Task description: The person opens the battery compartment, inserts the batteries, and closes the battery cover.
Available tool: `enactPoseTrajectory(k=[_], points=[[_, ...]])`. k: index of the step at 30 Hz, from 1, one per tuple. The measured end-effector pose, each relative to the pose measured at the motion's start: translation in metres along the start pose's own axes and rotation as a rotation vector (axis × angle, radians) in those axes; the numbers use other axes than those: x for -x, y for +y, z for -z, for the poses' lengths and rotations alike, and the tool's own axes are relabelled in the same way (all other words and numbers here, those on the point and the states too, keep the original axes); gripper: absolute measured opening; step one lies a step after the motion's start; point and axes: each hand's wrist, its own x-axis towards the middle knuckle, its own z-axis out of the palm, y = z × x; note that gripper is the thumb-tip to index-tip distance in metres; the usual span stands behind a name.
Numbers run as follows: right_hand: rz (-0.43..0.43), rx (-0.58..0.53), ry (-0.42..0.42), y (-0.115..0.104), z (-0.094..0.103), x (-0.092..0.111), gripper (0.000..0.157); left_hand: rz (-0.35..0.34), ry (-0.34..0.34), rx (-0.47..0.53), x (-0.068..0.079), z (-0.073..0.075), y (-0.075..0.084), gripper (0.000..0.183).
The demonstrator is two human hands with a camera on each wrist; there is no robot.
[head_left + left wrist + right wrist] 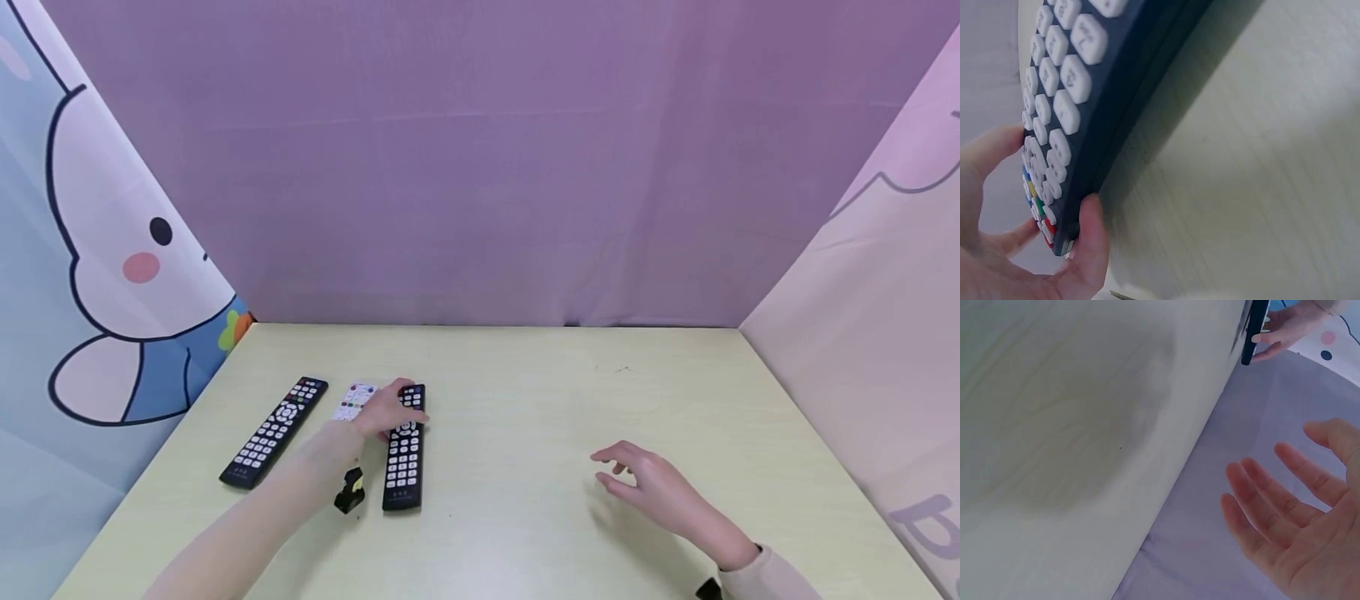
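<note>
My left hand [384,412] grips a black remote control [403,475] near its upper end, fingers on one long edge and thumb on the other. White buttons cover the remote's face, with a few coloured ones near the gripped end in the left wrist view, where the left hand [1029,262] shows at the lower left. Just left of it, a white remote control [352,402] lies partly hidden behind the left hand. My right hand [656,492] hovers over the table's right part with loosely bent fingers, holding nothing; its palm shows in the right wrist view.
Another black remote control [274,433] lies slanted at the left of the pale table [517,517]. A purple cloth [480,167] rises behind the table's back edge. Printed cloths stand at both sides, a cartoon figure [142,233] on the left one.
</note>
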Motion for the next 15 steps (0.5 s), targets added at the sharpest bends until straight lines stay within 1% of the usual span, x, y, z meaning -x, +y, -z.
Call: enactPoseTrajectory(k=[7, 15], points=[[-0.002, -0.004, -0.002, 0.001, -0.0007, -0.0007, 0.021, -0.007, -0.003, -0.052, -0.003, -0.0012, -0.003, 0.073], [-0.006, -0.01, -0.007, 0.0009, -0.0008, -0.001, 0.021, -0.022, 0.005, -0.015, -0.0065, -0.0009, -0.009, 0.068]])
